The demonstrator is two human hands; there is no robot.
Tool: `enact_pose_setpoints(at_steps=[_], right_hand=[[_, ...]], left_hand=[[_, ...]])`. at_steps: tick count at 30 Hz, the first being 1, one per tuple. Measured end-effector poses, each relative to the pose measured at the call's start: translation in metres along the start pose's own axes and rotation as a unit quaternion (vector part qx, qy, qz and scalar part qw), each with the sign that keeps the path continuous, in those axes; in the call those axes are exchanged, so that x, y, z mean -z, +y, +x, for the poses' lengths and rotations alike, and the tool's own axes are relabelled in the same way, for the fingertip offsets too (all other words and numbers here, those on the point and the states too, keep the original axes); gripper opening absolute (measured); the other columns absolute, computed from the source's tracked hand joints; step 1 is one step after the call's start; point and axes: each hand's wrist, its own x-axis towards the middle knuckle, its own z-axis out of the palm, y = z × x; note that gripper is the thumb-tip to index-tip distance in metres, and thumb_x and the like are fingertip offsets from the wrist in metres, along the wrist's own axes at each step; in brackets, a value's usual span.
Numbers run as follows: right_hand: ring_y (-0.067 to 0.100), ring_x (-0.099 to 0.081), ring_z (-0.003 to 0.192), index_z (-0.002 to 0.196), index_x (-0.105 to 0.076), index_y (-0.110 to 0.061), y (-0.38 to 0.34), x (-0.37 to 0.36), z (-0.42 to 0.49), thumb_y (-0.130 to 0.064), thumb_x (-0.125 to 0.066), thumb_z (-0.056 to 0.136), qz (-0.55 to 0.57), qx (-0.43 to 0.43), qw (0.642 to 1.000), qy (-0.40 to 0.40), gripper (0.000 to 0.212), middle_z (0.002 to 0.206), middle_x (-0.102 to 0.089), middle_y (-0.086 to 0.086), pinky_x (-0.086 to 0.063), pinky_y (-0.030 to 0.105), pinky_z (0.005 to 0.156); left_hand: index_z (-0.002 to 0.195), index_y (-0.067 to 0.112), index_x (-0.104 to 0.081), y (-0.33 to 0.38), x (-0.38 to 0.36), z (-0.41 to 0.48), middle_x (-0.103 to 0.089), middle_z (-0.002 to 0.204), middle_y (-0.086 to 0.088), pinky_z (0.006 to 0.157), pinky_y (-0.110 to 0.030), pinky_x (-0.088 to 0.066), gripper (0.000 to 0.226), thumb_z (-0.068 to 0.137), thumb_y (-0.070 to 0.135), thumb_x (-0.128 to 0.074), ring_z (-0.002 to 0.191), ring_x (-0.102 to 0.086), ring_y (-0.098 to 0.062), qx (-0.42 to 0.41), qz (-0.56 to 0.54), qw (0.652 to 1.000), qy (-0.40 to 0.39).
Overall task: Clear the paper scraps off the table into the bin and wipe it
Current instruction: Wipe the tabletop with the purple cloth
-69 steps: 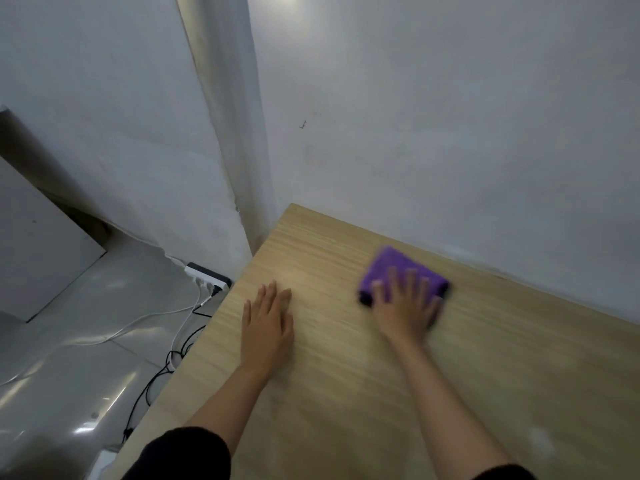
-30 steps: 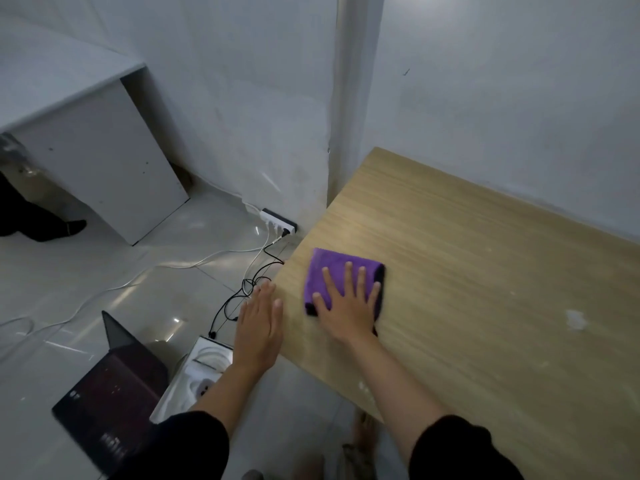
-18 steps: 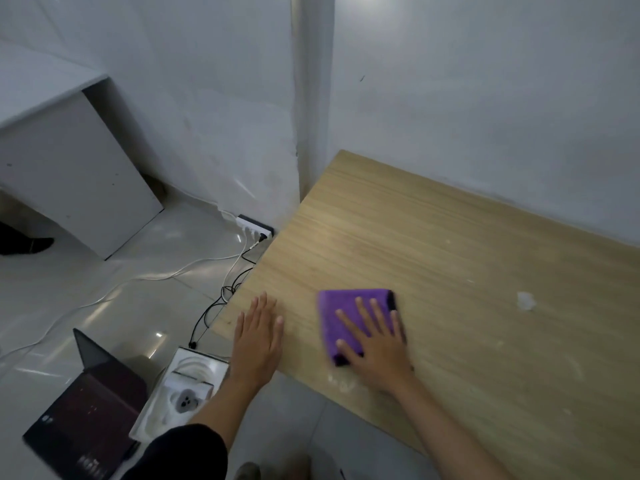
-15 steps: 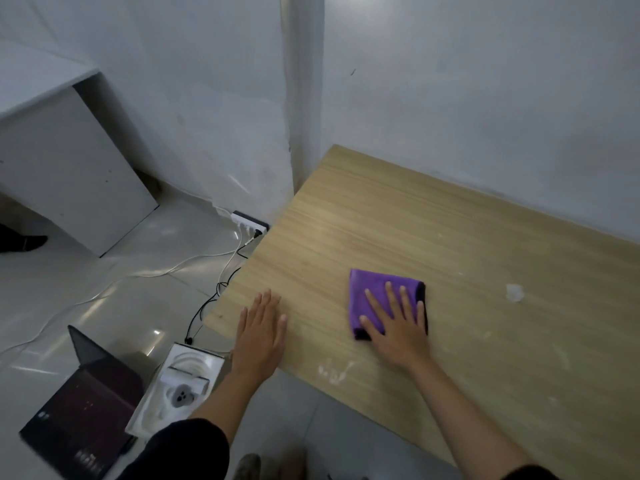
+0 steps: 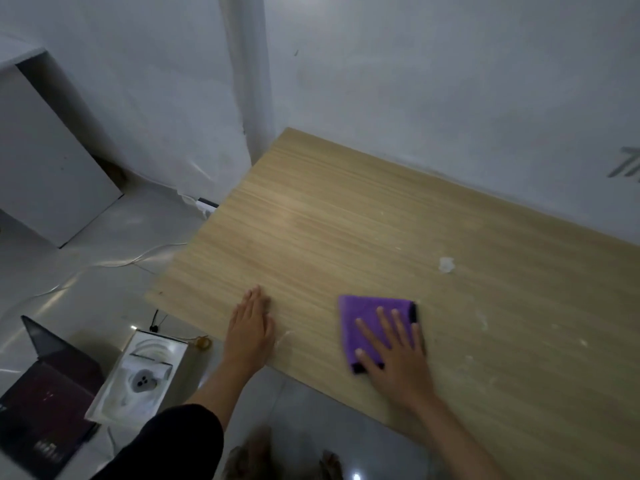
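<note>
Scrap (image 5: 446, 264), a white fleck that may be paper or a stuck smear, lies on the desk (image 5: 311, 237) at about 1 o'clock from the right hand (image 5: 394, 358), nearer it than the left hand (image 5: 251, 327). Its fingers (image 5: 388, 327) are spread straight, pointing to 11 o'clock, pressing the folded purple cloth (image 5: 360, 313) flat. The left hand rests flat and released at the near edge, 9 o'clock of the cloth

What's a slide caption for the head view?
Right hand presses a folded purple cloth flat on the light wooden table; left hand rests flat near its edge.
</note>
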Motion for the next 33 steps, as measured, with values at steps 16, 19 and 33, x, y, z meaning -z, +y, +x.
enact_pose_setpoints(at_steps=[16,19,33], right_hand=[[0.023,-0.007,0.145,0.140,-0.017,-0.050,-0.010,-0.002,0.037,-0.063,-0.028,0.087,0.026,0.016,0.999,0.031,0.056,0.155,-0.018,-0.004,0.001,0.050,0.110],[0.021,0.010,0.144,0.142,-0.006,-0.048,0.045,0.019,0.068,-0.060,-0.019,0.090,0.076,-0.181,0.980,0.035,0.054,0.157,0.004,-0.004,0.015,0.047,0.113],[0.026,-0.026,0.138,0.130,-0.046,-0.038,-0.008,0.028,0.168,-0.051,-0.035,0.080,0.043,-0.052,0.998,0.012,0.053,0.146,-0.040,0.001,-0.005,0.049,0.108]], left_hand=[[0.144,0.022,-0.024,0.086,-0.039,0.025,-0.025,0.153,-0.005,0.115,-0.041,-0.014,0.078,0.066,0.029,-0.017,0.143,-0.017,-0.021,-0.056,-0.011,0.998,0.004],[0.144,0.023,-0.024,0.098,-0.037,0.042,-0.023,0.154,-0.006,0.116,-0.041,-0.014,0.073,0.071,0.017,-0.027,0.144,-0.016,-0.020,-0.067,-0.007,0.998,-0.001],[0.107,0.007,-0.061,0.157,-0.055,0.140,-0.063,0.114,-0.015,0.097,-0.031,-0.034,0.046,0.071,0.019,-0.035,0.112,-0.045,-0.021,-0.191,-0.041,0.980,0.023]])
